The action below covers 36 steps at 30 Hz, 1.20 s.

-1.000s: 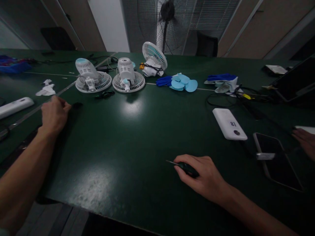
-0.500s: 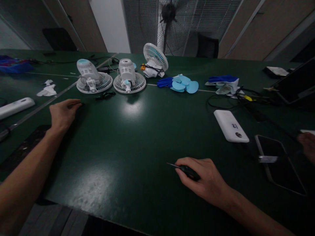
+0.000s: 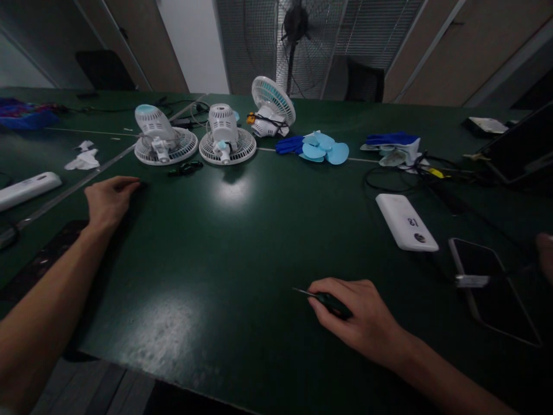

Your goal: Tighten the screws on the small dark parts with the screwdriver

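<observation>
My right hand [image 3: 356, 314] rests low over the table, closed around the dark handle of a small screwdriver [image 3: 332, 304]. Its thin metal shaft points left. On the left, my left hand [image 3: 108, 202] lies on the table with thumb and fingers pinched together; whatever is between the fingertips is too dark and small to name. Just beyond it are small dark green and black pieces [image 3: 185, 168]. Behind them, two white fan heads [image 3: 166, 144] lie grille-down, and a third fan [image 3: 272, 104] leans upward. Light blue fan blades [image 3: 324, 148] lie on a blue glove [image 3: 288, 144].
A white power bank [image 3: 406, 222] and a phone [image 3: 495, 288] lie on the right, near black cables. Another person's hand [image 3: 546, 253] shows at the right edge. Gloves [image 3: 395, 148] lie farther back. A white device [image 3: 28, 190] and crumpled white scraps [image 3: 83, 159] are left.
My left hand has shifted very slightly left, still pinched. The other person's hand has drawn back toward the right edge. My right hand and the screwdriver are nearly still.
</observation>
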Motion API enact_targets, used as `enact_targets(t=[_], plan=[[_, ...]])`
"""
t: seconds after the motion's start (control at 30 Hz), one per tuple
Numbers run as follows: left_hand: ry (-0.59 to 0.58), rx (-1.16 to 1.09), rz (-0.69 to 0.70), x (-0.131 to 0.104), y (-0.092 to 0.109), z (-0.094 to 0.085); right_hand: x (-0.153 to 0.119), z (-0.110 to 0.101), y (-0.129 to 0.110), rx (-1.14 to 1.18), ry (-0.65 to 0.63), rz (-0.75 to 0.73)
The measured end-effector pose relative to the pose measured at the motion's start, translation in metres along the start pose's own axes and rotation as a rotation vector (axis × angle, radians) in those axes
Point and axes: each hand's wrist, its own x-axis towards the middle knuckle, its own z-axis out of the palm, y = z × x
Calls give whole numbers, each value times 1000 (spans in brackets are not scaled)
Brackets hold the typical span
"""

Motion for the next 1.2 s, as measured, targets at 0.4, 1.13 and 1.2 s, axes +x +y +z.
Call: enact_targets(t=[0.4, 1.13, 1.2], plan=[[-38, 125, 279, -2, 14, -1, 1, -2, -3, -11, -3, -5], [-49, 38, -69, -1, 10, -3, -1, -1, -1, -26, -9, -5], [-76, -10, -105, -1, 10, -4, 0, -2, -3, -31, -7, -3]])
